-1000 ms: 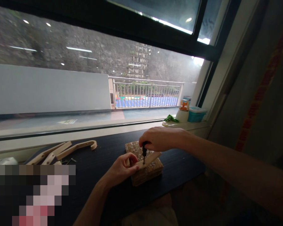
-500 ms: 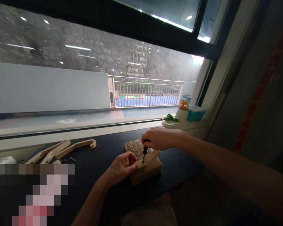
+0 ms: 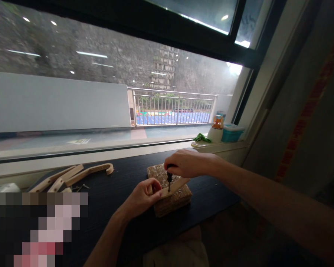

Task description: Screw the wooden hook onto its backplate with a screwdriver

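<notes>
My right hand [image 3: 185, 163] is closed around the dark handle of a screwdriver [image 3: 169, 177], which points down. Its tip meets a pale wooden strip [image 3: 179, 184] near the strip's left part. With thumb and fingers, my left hand [image 3: 144, 195] pinches the left end of that strip. Under the strip lies a brown, shiny-topped block [image 3: 174, 207] that looks layered, resting on the dark table [image 3: 122, 230]. Whether a screw sits under the screwdriver tip is too small to tell.
Several curved wooden pieces [image 3: 89, 172] lie at the left of the table, with small metal screws [image 3: 83, 187] beside them. On the window sill at the right stand a teal box [image 3: 232, 135], a white and orange container [image 3: 215, 132] and a green cloth [image 3: 202, 137].
The screwdriver's handle has tipped slightly to the left and now stands more upright. My right hand has shifted a little left with it; my left hand and the strip stay put.
</notes>
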A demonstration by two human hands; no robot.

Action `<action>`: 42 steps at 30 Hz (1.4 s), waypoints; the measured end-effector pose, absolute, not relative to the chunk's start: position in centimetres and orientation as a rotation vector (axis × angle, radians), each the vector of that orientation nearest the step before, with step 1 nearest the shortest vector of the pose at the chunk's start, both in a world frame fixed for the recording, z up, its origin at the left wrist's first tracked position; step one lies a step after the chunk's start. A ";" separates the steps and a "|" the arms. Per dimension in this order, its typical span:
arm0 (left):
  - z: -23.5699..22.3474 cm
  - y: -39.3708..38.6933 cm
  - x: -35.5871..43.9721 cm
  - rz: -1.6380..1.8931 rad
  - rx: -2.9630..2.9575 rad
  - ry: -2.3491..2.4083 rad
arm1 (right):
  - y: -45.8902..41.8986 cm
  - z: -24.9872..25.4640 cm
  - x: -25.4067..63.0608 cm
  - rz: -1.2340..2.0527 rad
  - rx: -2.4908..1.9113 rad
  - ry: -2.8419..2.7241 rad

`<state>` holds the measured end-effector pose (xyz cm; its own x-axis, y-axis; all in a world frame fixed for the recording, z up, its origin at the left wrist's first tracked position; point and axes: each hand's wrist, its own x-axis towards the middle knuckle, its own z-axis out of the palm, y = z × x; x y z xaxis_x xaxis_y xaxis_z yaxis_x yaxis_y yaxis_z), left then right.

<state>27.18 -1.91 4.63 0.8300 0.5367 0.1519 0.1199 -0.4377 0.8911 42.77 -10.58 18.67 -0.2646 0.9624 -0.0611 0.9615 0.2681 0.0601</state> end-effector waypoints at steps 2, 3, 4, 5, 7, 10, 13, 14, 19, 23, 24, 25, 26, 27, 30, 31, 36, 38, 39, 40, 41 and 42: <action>4.6 -1.9 27.2 0.513 2.005 0.496 | -10.5 18.3 42.9 0.042 1.886 2.427; 4.7 -2.0 27.2 0.515 2.007 0.502 | -10.5 18.1 42.9 0.055 1.901 2.424; 4.7 -2.0 27.2 0.517 2.008 0.503 | -10.5 18.0 42.9 0.065 1.912 2.421; 4.7 -2.0 27.2 0.519 2.008 0.503 | -10.5 18.0 43.0 0.071 1.920 2.418; 4.8 -2.0 27.2 0.523 2.006 0.493 | -10.5 18.0 43.1 0.073 1.924 2.415; 4.6 -1.9 27.2 0.524 1.999 0.480 | -10.6 18.4 43.5 0.051 1.904 2.435; 4.4 -1.8 27.2 0.521 2.007 0.493 | -10.6 18.7 44.0 -0.009 1.843 2.487; 4.4 -1.8 27.2 0.520 2.011 0.500 | -10.6 18.7 44.1 -0.025 1.827 2.500; 4.5 -1.9 27.2 0.514 2.023 0.519 | -10.4 18.1 44.2 -0.017 1.839 2.506; 4.7 -2.0 27.2 0.523 2.035 0.507 | -10.3 17.7 43.8 0.037 1.892 2.470; 4.7 -1.9 27.2 0.524 2.033 0.502 | -10.3 17.7 43.7 0.052 1.910 2.454; 4.7 -1.9 27.2 0.524 2.029 0.497 | -10.3 17.7 43.5 0.065 1.926 2.437; 4.7 -1.9 27.2 0.522 2.024 0.492 | -10.3 17.8 43.4 0.073 1.936 2.421; 4.7 -1.9 27.2 0.518 2.021 0.489 | -10.3 18.0 43.3 0.071 1.939 2.408; 4.6 -1.9 27.2 0.510 2.020 0.494 | -10.5 18.8 43.2 0.019 1.897 2.399; 4.6 -1.9 27.1 0.508 2.024 0.500 | -10.5 19.1 43.2 -0.010 1.869 2.406; 4.6 -2.0 27.2 0.510 2.028 0.527 | -10.4 19.9 43.5 -0.088 1.787 2.406; 4.7 -2.1 27.2 0.510 2.037 0.555 | -10.2 19.7 43.8 -0.078 1.798 2.398; 4.8 -2.1 27.2 0.509 2.043 0.569 | -10.1 19.6 44.0 -0.074 1.803 2.397; 4.8 -2.2 27.2 0.509 2.048 0.578 | -10.1 19.4 44.1 -0.069 1.809 2.398; 4.9 -2.2 27.2 0.512 2.051 0.583 | -10.1 19.2 44.3 -0.063 1.817 2.400; 4.9 -2.2 27.2 0.515 2.053 0.588 | -10.1 19.0 44.5 -0.053 1.826 2.401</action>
<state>27.18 -2.23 4.95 0.7990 0.5869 0.1307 0.2070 -0.4725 0.8567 44.46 -10.13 18.95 -0.2625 0.9574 -0.1206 0.9618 0.2696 0.0474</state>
